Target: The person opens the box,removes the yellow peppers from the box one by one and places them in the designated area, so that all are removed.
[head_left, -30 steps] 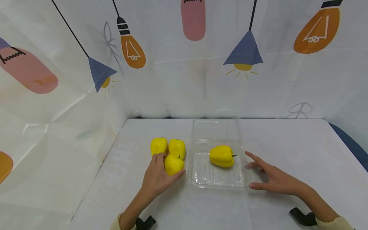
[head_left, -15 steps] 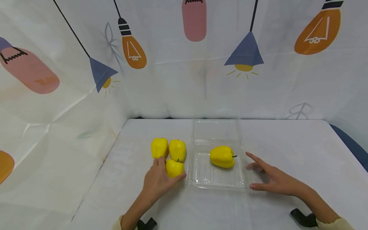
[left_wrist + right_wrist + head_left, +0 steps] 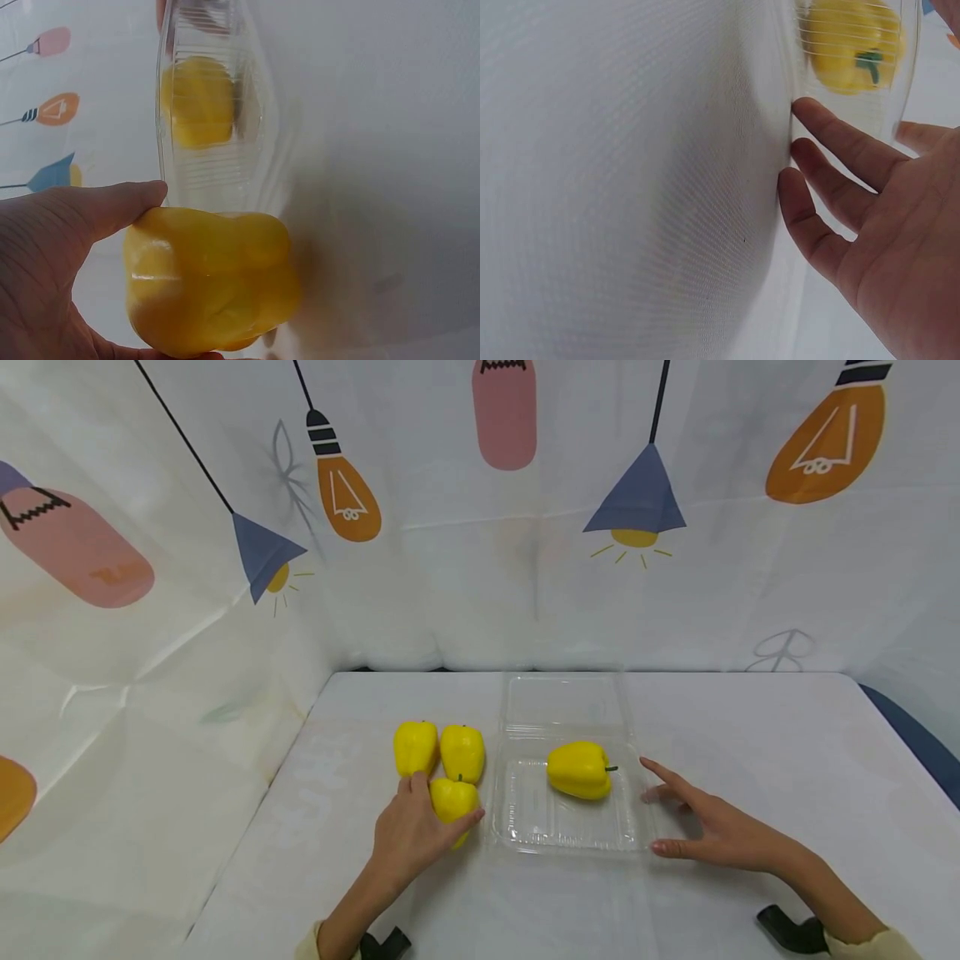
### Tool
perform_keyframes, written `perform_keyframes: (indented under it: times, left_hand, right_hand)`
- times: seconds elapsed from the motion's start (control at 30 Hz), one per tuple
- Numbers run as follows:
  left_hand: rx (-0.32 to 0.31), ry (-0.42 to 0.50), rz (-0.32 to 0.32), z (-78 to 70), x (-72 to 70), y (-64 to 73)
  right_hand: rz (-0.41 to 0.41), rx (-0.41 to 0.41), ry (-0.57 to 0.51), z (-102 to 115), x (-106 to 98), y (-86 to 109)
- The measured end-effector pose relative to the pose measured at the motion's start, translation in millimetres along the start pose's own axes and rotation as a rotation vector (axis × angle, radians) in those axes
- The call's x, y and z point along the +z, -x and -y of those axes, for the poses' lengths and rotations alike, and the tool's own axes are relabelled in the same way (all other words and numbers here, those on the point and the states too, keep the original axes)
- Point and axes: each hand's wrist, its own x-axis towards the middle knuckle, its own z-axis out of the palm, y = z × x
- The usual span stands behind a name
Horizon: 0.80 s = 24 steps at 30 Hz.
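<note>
My left hand (image 3: 411,833) holds a yellow bell pepper (image 3: 452,802) between thumb and fingers, left of a clear plastic clamshell box (image 3: 570,842). In the left wrist view, the thumb lies along one side of this bell pepper (image 3: 214,277) and fingertips show at the opposite side. Inside the box's near half, another yellow bell pepper (image 3: 579,770) lies on its side, its green stem to the right. My right hand (image 3: 723,828) is beside the box's right edge, fingers spread and holding nothing. The right wrist view has its fingertips (image 3: 810,112) close to the box wall; contact is unclear.
Two more yellow bell peppers, one at the left (image 3: 416,748) and one beside it (image 3: 462,753), stand just beyond my left hand. The box's lid (image 3: 564,700) lies folded back on the white table (image 3: 735,718). A printed curtain (image 3: 465,568) hangs behind the table.
The bell pepper in my left hand has shifted slightly toward me, away from the two behind it, and its stem has turned to point away from me. My right hand has stayed put.
</note>
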Motion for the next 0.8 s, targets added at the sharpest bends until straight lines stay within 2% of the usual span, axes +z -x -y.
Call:
perform_keyframes:
  times: [0.3, 0.8]
  left_hand:
    - [-0.029, -0.006, 0.022, 0.5, 1.5, -1.7]
    - [-0.031, 0.028, 0.025, 1.0, 6.7, -0.3]
  right_hand:
    - [-0.001, -0.009, -0.007, 0.6, -0.4, -0.2]
    - [0.004, 0.0, -0.008, -1.2, -0.2, -0.4]
